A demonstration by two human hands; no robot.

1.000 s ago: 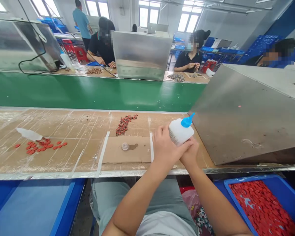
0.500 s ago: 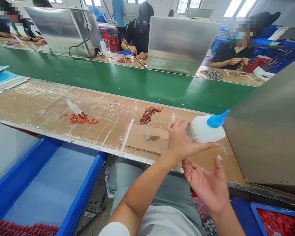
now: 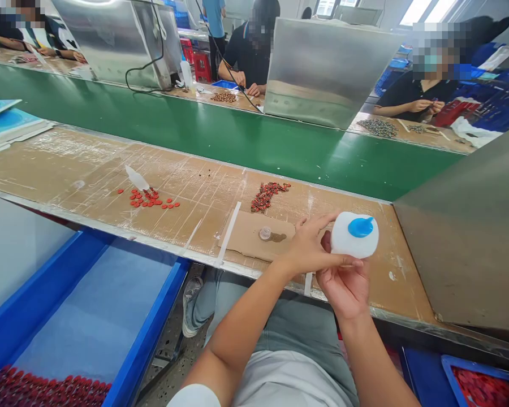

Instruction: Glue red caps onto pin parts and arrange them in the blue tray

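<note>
A white squeeze bottle (image 3: 340,242) with a blue nozzle cap is held above the table, its capped end tilted toward me. My left hand (image 3: 309,246) grips it from the left, with the thumb along the near side and fingers at the far side. From below, my right hand (image 3: 346,291) cups the same bottle; some of its fingers are hidden behind it. Left of my hands, a small clear cup (image 3: 264,233) rests on a cardboard piece (image 3: 246,240) beside a dark wet stain. Behind the cardboard lies a pile of small red-and-metal parts (image 3: 265,198).
Red discs (image 3: 146,199) lie around a small white pointed bottle (image 3: 137,178) on the left. A green belt (image 3: 220,138) runs behind the table. A metal panel (image 3: 470,237) borders the right. Blue bins (image 3: 142,328) stand below; co-workers sit opposite.
The squeeze bottle has turned from lying sideways to pointing its cap toward me. My right hand, earlier open and apart below it, has come up against the bottle.
</note>
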